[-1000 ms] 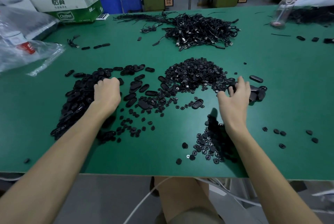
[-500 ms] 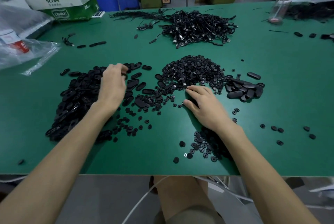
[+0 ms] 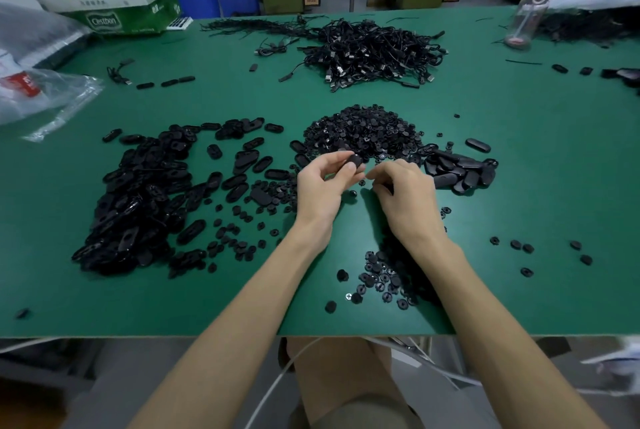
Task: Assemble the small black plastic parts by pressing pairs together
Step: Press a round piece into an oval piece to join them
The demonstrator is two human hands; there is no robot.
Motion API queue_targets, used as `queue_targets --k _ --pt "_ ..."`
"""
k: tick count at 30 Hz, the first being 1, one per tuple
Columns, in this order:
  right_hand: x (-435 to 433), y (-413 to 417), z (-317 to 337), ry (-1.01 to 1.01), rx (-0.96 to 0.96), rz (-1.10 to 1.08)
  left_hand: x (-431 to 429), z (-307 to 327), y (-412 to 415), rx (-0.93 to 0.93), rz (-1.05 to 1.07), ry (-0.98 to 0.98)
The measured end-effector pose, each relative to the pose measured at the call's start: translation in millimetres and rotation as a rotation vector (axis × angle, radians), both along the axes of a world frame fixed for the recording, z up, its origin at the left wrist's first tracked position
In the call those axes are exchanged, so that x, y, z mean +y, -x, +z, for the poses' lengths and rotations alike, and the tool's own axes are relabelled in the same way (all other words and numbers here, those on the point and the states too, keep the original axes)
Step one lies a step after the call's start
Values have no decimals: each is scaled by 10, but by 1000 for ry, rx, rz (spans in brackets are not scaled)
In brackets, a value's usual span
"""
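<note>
Above the green tabletop, the left hand pinches a small black oval plastic shell at its edges. The right hand is curled; whether its grip holds a part I cannot tell. The shell looks light, rigid and smooth, best pinched by its rim.

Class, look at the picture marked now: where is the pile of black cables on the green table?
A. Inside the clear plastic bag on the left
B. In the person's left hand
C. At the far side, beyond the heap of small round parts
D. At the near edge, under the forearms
C: the cables lie farther up the table than the round parts, away from both hands.
</note>
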State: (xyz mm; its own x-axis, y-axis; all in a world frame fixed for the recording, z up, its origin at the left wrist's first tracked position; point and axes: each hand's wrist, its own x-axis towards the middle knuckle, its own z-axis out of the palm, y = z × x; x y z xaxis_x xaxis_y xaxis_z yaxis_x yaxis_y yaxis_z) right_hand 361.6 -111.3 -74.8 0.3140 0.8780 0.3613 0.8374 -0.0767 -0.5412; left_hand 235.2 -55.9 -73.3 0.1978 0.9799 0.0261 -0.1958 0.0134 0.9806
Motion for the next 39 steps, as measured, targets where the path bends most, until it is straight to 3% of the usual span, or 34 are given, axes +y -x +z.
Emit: queue_targets --k 7,15,39 --pt "-19 23 10 -199 165 -22 -35 -16 15 118 -10 -123" --pt "-40 19 48 -174 338 -28 -67 9 32 33 -27 -78" --pt "-58 6 46 -213 389 -46 -52 -35 37 -1 -60 -95"
